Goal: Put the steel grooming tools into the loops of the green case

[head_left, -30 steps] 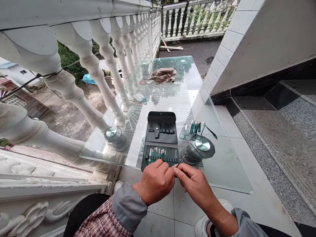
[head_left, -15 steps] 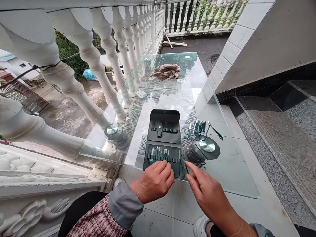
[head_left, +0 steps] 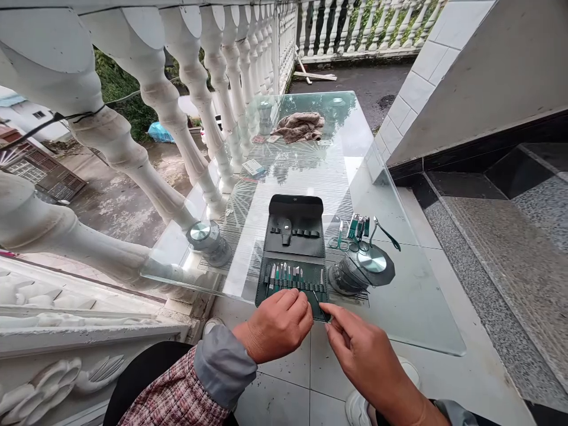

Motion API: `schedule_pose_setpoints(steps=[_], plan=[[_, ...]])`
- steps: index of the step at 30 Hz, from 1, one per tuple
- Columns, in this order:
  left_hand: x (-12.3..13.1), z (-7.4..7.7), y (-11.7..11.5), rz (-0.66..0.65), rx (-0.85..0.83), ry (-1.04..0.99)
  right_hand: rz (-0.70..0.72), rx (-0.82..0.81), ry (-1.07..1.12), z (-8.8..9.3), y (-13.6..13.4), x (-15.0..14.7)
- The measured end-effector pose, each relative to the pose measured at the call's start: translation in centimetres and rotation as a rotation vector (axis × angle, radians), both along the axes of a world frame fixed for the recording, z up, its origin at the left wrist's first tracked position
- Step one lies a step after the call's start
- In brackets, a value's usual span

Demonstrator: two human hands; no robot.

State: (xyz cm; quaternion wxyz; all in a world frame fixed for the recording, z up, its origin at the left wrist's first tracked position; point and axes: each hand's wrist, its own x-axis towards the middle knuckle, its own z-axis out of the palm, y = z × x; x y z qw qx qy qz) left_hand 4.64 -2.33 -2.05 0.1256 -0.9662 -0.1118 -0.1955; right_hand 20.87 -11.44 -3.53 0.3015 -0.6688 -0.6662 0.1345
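Note:
An open black manicure case (head_left: 295,236) lies on the glass table (head_left: 310,171), with a row of several green-and-steel tools (head_left: 288,277) slotted in its lower half. My left hand (head_left: 277,325) rests curled at the case's near edge, fingers on its bottom rim. My right hand (head_left: 364,355) pinches a thin metal tool (head_left: 320,302) whose tip lies over the case's lower right corner.
Loose nail clippers, small scissors and nippers (head_left: 361,229) lie right of the case, behind a round metal table mount (head_left: 371,263). A second mount (head_left: 202,234) sits at the left. A brown cloth (head_left: 299,126) and a small box (head_left: 252,167) lie farther back. White balusters (head_left: 177,118) run along the left.
My right hand drew away from my left hand with the thin tool, then moved back left so the tool now lies over the case's lower right corner. The left hand stayed at the case's edge.

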Motion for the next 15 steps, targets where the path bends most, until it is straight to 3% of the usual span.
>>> schedule_pose_setpoints(steps=[7,15], plan=[[-0.1,0.0,0.0,-0.015,-0.013,0.034,-0.032,0.061,-0.113,0.6,0.6,-0.4],[0.0,-0.1,-0.1,-0.015,0.012,0.010,-0.053,0.129,-0.262,0.0,0.6,-1.1]])
